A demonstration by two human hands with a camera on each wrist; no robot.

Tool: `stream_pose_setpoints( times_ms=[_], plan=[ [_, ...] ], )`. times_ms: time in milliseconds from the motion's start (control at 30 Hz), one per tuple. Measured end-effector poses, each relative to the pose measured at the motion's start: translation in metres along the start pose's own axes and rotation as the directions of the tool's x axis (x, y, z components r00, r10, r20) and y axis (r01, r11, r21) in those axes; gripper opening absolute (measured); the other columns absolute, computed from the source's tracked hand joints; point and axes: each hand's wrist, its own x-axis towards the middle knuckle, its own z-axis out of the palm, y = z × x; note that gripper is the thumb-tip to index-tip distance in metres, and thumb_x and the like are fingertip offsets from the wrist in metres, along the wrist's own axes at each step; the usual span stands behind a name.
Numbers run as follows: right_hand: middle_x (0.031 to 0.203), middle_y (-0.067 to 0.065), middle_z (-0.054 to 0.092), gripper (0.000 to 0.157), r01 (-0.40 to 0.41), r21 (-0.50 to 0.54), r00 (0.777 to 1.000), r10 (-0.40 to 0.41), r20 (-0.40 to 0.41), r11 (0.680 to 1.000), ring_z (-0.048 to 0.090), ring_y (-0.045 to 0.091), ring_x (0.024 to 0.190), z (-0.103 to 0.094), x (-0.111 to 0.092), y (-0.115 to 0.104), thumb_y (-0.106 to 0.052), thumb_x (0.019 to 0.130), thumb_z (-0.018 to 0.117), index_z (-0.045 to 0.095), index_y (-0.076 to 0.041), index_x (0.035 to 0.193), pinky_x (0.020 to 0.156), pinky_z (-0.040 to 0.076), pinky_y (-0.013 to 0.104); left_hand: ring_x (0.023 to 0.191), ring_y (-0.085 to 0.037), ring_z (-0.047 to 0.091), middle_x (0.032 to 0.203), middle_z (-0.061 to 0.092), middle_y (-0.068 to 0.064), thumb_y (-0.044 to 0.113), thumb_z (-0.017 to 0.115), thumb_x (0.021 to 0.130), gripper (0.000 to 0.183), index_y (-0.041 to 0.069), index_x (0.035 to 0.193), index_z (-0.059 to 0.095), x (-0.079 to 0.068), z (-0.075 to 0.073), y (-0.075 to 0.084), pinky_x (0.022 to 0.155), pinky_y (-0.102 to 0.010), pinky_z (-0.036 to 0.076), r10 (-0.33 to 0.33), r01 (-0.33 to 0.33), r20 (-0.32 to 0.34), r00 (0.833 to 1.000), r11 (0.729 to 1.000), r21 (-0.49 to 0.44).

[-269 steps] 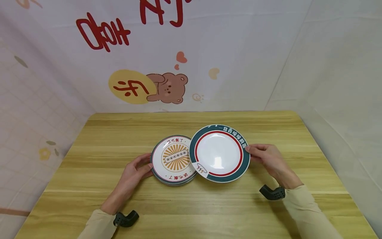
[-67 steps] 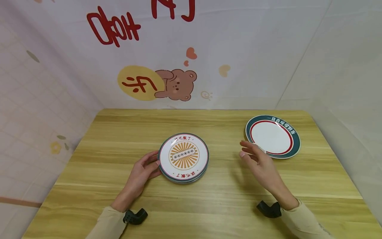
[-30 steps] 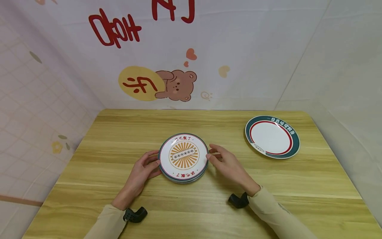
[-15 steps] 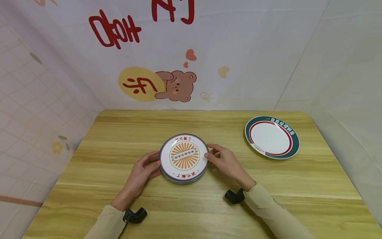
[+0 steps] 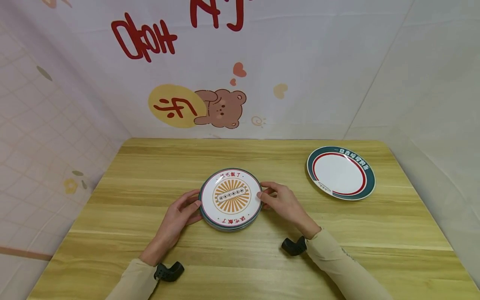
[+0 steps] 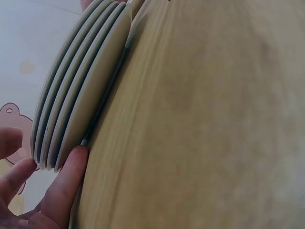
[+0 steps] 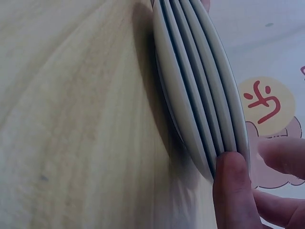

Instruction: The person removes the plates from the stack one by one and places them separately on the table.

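Several white plates with dark green rims sit one on another as a stack of plates [image 5: 230, 198] at the middle of the table. The top plate bears an orange sunburst and red characters. My left hand [image 5: 174, 216] holds the stack at its left edge, its fingertips touching the rims in the left wrist view. At the right edge my right hand [image 5: 283, 204] grips the stack, with the thumb [image 7: 233, 174] pressed against the upper rims. Fingers behind the stack are partly hidden. The stacked rims [image 6: 71, 86] show edge-on in the left wrist view.
A larger plate [image 5: 339, 173] with a wide green band and red ring lies alone at the back right of the wooden table [image 5: 232, 266]. Behind the table hangs a white cloth [image 5: 307, 50] with a printed bear. Black wrist mounts [image 5: 294, 246] are on both wrists.
Earlier my right hand held the large plate above the stack; it now lies at the back right. My right hand has moved left to the stack's edge. The left hand has stayed at the stack.
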Motion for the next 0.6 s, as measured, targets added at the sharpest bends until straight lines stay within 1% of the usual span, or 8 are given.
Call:
stream_pose_setpoints(
  times_ms=[200,333,467,600],
  plan=[
    [0.101,0.013,0.068,0.044,0.01,0.014,1.0,-0.01,-0.003,1.0,0.072,0.02,0.077,0.0012,-0.0001,0.0002,-0.013,0.099,0.068,0.06,0.007,0.137,0.073,0.065,0.037,0.113,-0.022,0.066,0.141,0.049,-0.022,0.011,0.059,0.106,0.047,0.011,0.153,0.05,-0.0018,-0.0005,-0.0011,0.091,-0.035,0.061,0.005,-0.005,0.001,1.0,1.0,0.015],
    [0.1,0.013,0.069,0.043,0.001,0.026,1.0,-0.001,-0.007,1.0,0.072,0.02,0.076,0.0017,0.0005,0.0011,-0.012,0.099,0.069,0.061,0.007,0.136,0.072,0.065,0.037,0.114,-0.02,0.064,0.142,0.049,-0.021,0.007,0.056,0.106,0.048,0.01,0.153,0.049,-0.0026,-0.0006,-0.0008,0.091,-0.034,0.061,0.005,-0.005,0.004,1.0,0.999,0.032],
    [0.1,0.014,0.069,0.041,-0.028,0.037,0.999,0.029,-0.017,0.999,0.072,0.02,0.075,0.0019,0.0013,0.0011,-0.012,0.098,0.07,0.063,0.007,0.134,0.072,0.065,0.037,0.116,-0.021,0.063,0.143,0.05,-0.021,0.008,0.056,0.106,0.048,0.011,0.154,0.049,-0.0024,-0.0001,-0.0005,0.091,-0.034,0.061,0.009,-0.01,0.007,1.0,0.998,0.057],
    [0.098,0.014,0.069,0.04,-0.053,0.032,0.998,0.054,-0.029,0.998,0.072,0.018,0.074,0.0017,0.0023,0.001,-0.011,0.097,0.072,0.063,0.007,0.131,0.071,0.064,0.034,0.119,-0.022,0.062,0.144,0.051,-0.021,0.01,0.057,0.107,0.047,0.012,0.153,0.05,-0.0014,0.0002,-0.0007,0.091,-0.034,0.061,0.022,-0.023,0.016,1.0,0.997,0.068]
  ],
)
